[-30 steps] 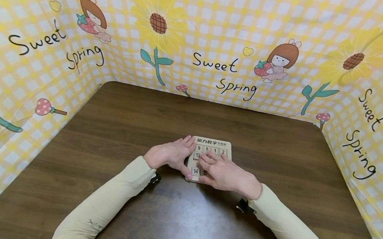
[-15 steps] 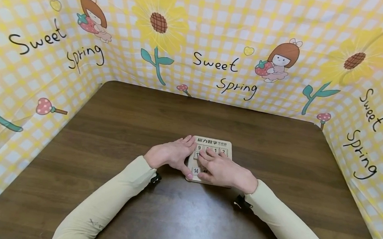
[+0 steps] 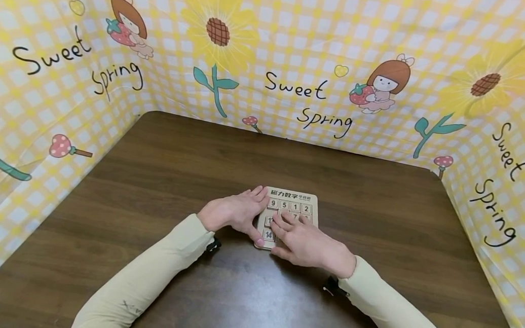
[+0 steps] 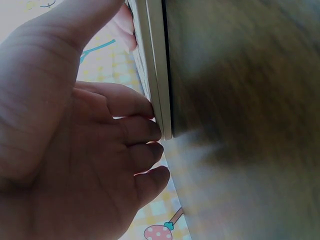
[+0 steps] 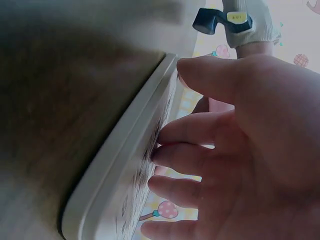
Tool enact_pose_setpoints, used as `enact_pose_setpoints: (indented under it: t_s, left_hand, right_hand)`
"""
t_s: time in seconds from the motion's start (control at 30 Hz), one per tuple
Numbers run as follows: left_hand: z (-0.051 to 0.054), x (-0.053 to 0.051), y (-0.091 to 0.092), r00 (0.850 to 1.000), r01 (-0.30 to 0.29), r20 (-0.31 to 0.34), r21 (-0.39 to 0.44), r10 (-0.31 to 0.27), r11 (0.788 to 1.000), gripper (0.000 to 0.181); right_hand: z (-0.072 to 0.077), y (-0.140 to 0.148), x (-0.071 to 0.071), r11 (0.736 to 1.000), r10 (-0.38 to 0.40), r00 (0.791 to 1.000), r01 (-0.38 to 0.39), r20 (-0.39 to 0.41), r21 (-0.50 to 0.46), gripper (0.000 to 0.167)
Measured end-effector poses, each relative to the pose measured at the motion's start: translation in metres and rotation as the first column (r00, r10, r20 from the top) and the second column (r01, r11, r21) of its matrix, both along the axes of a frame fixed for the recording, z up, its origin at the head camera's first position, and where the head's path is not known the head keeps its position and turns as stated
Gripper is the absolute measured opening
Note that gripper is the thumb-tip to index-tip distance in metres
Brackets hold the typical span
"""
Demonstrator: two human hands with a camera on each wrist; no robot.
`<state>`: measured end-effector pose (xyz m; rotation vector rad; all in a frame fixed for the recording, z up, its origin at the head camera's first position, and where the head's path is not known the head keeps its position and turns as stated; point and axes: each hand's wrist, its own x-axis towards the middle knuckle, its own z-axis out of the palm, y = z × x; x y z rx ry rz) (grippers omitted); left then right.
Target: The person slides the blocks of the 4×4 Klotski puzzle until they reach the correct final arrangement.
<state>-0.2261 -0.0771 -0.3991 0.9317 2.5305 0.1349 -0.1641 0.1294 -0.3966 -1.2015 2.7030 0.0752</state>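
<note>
A pale number sliding puzzle lies flat on the table, with dark printed characters along its far edge. My left hand rests along its left side, thumb at the near left corner and fingers spread toward the far left corner. Fingertips of my right hand touch the number tiles, and this hand covers much of the lower right part. Tile 9 sits in the top row; a gap separates it from tile 13. Below that is tile 14. The left wrist view shows extended left fingers against the board's edge.
The brown wooden table extends around the puzzle on all sides. A yellow checked cloth with printed flowers and figures stands behind it and along both sides. A dark wrist camera sits under the right sleeve.
Tile 13 has slid toward the near side, next to tile 14, leaving a gap under tile 9. My right hand has shifted slightly nearer; the left hand stays in place.
</note>
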Motion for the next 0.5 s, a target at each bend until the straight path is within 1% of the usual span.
enact_pose_setpoints:
  t_s: [0.13, 0.27, 0.37, 0.5]
  left_hand:
    - [0.000, 0.000, 0.001, 1.000, -0.001, 0.006, -0.002, 0.001, 1.000, 0.123]
    - [0.000, -0.001, 0.002, 1.000, -0.007, 0.009, -0.005, 0.007, 1.000, 0.123]
    - [0.000, -0.001, 0.002, 1.000, -0.011, 0.011, -0.007, 0.011, 1.000, 0.123]
    - [0.000, -0.001, 0.002, 1.000, -0.010, 0.010, -0.007, 0.010, 1.000, 0.123]
  right_hand:
    - [-0.002, 0.002, 0.007, 1.000, 0.022, 0.999, -0.022, -0.029, -0.003, 0.064]
    - [-0.001, 0.004, 0.008, 1.000, 0.025, 0.999, -0.026, -0.027, -0.005, 0.063]
    - [0.003, 0.004, 0.004, 1.000, 0.018, 1.000, -0.018, -0.002, 0.000, 0.062]
    - [0.009, 0.003, -0.007, 1.000, -0.014, 0.999, 0.014, 0.039, -0.009, 0.062]
